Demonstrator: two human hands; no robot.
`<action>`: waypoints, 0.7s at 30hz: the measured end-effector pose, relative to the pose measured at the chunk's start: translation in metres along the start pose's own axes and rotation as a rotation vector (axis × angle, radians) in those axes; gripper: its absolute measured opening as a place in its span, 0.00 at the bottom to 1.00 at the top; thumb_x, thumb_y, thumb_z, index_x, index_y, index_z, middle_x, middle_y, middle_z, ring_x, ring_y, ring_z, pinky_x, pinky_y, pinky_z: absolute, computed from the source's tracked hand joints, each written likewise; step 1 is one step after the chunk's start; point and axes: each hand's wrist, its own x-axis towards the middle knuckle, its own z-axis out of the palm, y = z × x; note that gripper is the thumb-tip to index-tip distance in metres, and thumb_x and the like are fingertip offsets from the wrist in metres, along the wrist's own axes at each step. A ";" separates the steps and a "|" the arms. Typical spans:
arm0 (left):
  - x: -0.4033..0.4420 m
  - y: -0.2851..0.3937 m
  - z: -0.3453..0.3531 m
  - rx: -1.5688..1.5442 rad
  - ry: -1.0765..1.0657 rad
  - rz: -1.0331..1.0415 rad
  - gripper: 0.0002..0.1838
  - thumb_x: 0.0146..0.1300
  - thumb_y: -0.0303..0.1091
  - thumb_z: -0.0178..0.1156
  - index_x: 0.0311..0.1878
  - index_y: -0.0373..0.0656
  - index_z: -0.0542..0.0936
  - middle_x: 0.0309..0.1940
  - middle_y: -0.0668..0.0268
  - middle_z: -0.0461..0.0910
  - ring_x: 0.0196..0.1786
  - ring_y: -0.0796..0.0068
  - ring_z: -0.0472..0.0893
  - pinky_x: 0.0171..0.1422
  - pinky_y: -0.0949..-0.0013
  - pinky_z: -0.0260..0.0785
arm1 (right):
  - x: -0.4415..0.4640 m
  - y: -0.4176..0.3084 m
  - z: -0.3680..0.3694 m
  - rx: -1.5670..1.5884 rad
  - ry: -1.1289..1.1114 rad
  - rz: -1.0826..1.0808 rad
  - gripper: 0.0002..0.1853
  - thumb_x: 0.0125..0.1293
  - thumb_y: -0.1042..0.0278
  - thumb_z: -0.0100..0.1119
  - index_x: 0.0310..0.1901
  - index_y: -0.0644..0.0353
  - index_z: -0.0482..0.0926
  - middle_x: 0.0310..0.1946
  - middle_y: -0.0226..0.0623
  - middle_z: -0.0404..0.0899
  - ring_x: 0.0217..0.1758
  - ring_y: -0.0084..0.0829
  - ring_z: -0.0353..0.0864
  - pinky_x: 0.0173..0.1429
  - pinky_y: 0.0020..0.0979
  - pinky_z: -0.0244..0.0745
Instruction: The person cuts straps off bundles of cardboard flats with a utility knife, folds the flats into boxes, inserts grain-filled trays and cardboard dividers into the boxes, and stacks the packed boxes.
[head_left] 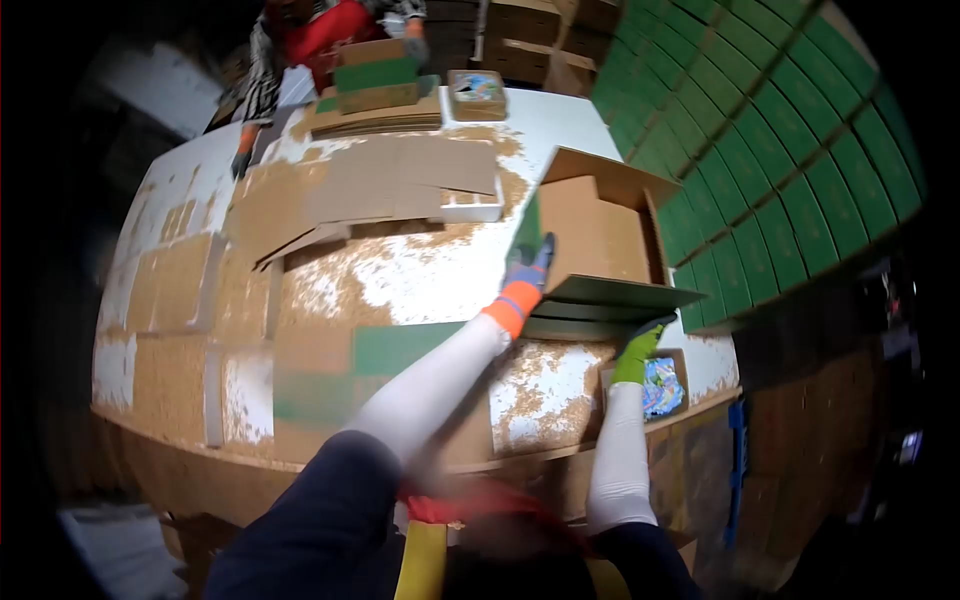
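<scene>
An open cardboard box (600, 230) with green outer faces stands at the right of the table, its flaps spread. Inside it lies a plain brown cardboard surface. My left hand (528, 272), in a grey glove with an orange cuff, grips the box's left side at the green flap. At the front right corner, my right hand (640, 352), in a green glove with dark fingertips, holds the edge of the front flap; its fingers are partly hidden. Just below my right hand sits a small open carton (663, 388) with blue, colourful printed contents.
Flat cardboard sheets (400, 180) lie across the worn white table (410, 285). A blurred green-and-brown flattened carton (315, 375) is front left. Green boxes (760, 180) form a tall stack at right. Opposite, a person (325, 35) in gloves stands by another carton (375, 78).
</scene>
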 end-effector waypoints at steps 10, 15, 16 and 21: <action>-0.263 -0.157 -0.315 0.777 1.095 -0.036 0.46 0.51 0.54 0.68 0.68 0.38 0.64 0.63 0.48 0.67 0.67 0.49 0.65 0.70 0.54 0.58 | -0.251 0.024 -0.039 -0.522 -0.708 0.231 0.33 0.68 0.58 0.55 0.69 0.66 0.58 0.68 0.47 0.61 0.71 0.37 0.59 0.71 0.35 0.57; -0.376 -0.216 -0.330 0.420 0.735 -0.314 0.61 0.43 0.59 0.71 0.73 0.36 0.52 0.72 0.47 0.54 0.74 0.51 0.56 0.76 0.56 0.50 | -0.329 0.013 -0.013 -0.985 -0.871 0.219 0.51 0.58 0.46 0.64 0.72 0.71 0.48 0.73 0.62 0.44 0.76 0.53 0.47 0.77 0.38 0.46; -0.391 -0.177 -0.321 0.690 0.675 -0.120 0.63 0.38 0.51 0.78 0.74 0.38 0.51 0.69 0.39 0.58 0.72 0.51 0.61 0.72 0.56 0.57 | -0.324 -0.016 0.003 -1.110 -0.904 0.133 0.50 0.59 0.47 0.64 0.71 0.72 0.50 0.72 0.62 0.47 0.76 0.52 0.47 0.77 0.38 0.45; -0.425 -0.030 -0.361 1.050 0.157 0.116 0.39 0.48 0.47 0.72 0.65 0.53 0.71 0.66 0.52 0.67 0.65 0.55 0.71 0.71 0.53 0.58 | -0.281 -0.148 0.096 -0.993 -1.488 -0.588 0.31 0.55 0.54 0.66 0.57 0.63 0.72 0.55 0.50 0.73 0.59 0.50 0.69 0.60 0.41 0.64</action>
